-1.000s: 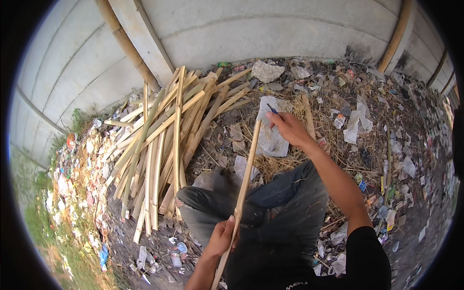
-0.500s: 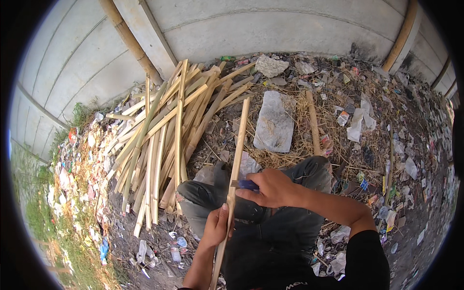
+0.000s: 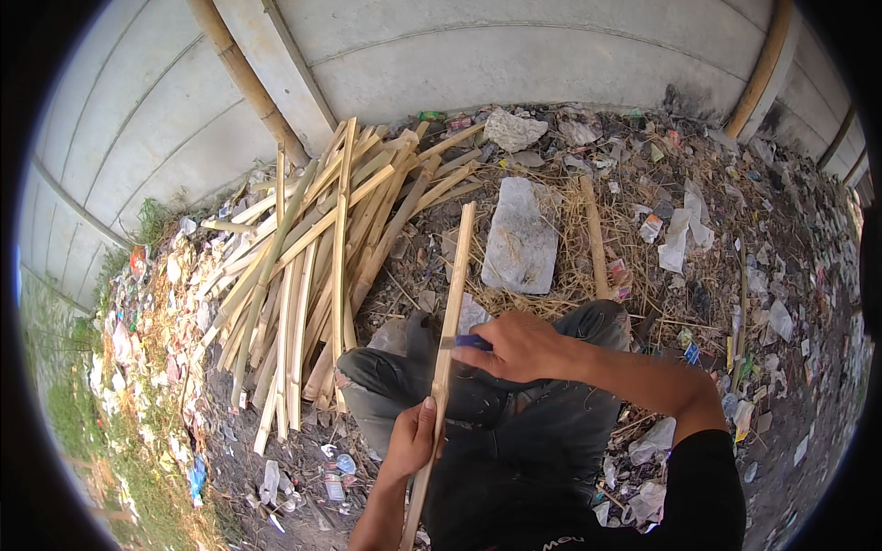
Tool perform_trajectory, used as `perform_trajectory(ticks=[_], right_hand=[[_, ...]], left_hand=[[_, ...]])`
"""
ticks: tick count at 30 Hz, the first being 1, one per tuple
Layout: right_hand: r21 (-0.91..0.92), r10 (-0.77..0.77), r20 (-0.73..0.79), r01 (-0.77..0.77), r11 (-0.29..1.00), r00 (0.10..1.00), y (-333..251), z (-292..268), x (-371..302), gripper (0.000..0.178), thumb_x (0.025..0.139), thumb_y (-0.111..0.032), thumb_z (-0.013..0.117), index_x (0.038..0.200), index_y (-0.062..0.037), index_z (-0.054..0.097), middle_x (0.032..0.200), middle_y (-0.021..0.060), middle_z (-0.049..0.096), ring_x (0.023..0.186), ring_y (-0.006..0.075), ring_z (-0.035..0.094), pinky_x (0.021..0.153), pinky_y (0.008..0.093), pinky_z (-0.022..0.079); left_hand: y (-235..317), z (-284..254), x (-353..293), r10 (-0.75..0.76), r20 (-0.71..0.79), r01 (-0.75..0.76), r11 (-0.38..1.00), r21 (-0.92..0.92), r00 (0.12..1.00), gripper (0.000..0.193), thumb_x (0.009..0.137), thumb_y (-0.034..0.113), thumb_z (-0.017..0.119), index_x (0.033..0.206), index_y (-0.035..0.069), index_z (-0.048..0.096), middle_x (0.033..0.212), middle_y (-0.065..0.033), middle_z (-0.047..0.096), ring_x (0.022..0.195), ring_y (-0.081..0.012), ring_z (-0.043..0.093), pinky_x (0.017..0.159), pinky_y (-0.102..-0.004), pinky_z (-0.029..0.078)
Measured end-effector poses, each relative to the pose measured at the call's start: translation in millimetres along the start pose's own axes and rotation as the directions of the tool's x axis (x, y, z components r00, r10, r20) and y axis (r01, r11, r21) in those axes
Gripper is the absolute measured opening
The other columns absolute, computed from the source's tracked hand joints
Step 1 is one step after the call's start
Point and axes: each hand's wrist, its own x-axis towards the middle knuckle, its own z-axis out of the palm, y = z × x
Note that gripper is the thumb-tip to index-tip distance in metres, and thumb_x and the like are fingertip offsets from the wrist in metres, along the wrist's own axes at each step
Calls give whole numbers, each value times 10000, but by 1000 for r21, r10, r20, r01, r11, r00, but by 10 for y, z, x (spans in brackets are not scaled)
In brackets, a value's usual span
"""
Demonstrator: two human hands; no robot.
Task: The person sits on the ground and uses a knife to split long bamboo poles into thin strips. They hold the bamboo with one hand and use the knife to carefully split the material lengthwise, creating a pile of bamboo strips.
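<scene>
fingers of the right hand [image 3: 519, 347] curl tight round a blue-handled tool [image 3: 472, 342], pressed to a bamboo strip [image 3: 445, 354] at frame centre; left hand [image 3: 412, 439] wraps the strip lower down — fingers closed; pale flat sack [image 3: 520, 235] above; crumpled white wrappers [image 3: 678, 225] upper right; bamboo pile [image 3: 317, 266] left — knees beneath.

The long strip [image 3: 446, 340] in the left hand [image 3: 412, 439] is pale split bamboo, dry and matt, with a smooth face. The tool [image 3: 472, 342] in the right hand [image 3: 519, 347] has a blue handle that looks like plastic. Left of the strip lies a pile of bamboo slats [image 3: 312, 266], yellowish, matt and fibrous. Beyond the pile, the wall [image 3: 514, 64] is grey concrete, rough and dull. Under the strip, the trousers [image 3: 496, 432] are dark, worn cloth.
</scene>
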Motion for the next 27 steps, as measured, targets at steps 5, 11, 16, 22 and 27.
perform_trajectory(ticks=[5, 11, 16, 22, 27], right_hand=[[216, 330, -449, -257, 942, 830, 1184, -799, 535, 728, 988, -650, 492, 727, 11, 650, 562, 128, 532, 534, 276, 532, 567, 437, 410], [656, 372, -448, 16, 755, 813, 1030, -889, 345, 533, 1012, -551, 557, 898, -45, 681, 564, -44, 380, 487, 93, 375, 485, 317, 302], [825, 359, -293, 45, 563, 886, 689, -447, 309, 430, 1024, -447, 611, 1053, -24, 681, 555, -86, 370, 446, 30, 311, 433, 252, 240], [873, 148, 10, -81, 481, 989, 133, 314, 211, 403, 1017, -397, 646, 1094, -4, 692, 543, -75, 409, 430, 23, 363, 421, 251, 256], [852, 175, -232, 113, 511, 957, -27, 293, 284, 334, 1020, -360, 644, 898, -50, 614, 543, -77, 405, 437, 23, 352, 416, 247, 262]], left_hand=[[-23, 48, -125, -42, 121, 42, 999, 4, 992, 538, 1120, 430, 323, 810, 48, 541, 533, -29, 527, 434, -123, 521, 456, -266, 429], [-90, -7, -83, -22, 100, 17, 999, 49, 995, 534, 1123, 421, 314, 824, 43, 543, 522, -30, 521, 433, -121, 521, 454, -264, 426], [-47, 19, -28, 19, 126, -27, 998, 56, 992, 546, 1122, 427, 310, 806, 44, 537, 520, -33, 516, 427, -121, 518, 441, -265, 422], [-83, -100, 136, 16, 178, 18, 982, -190, 984, 596, 1104, 510, 299, 832, 39, 543, 502, -46, 482, 374, -127, 453, 381, -259, 393], [-92, -127, 167, 91, 257, 38, 889, -456, 962, 570, 1079, 537, 375, 1127, 13, 595, 642, -54, 538, 444, -113, 452, 431, -231, 373]])
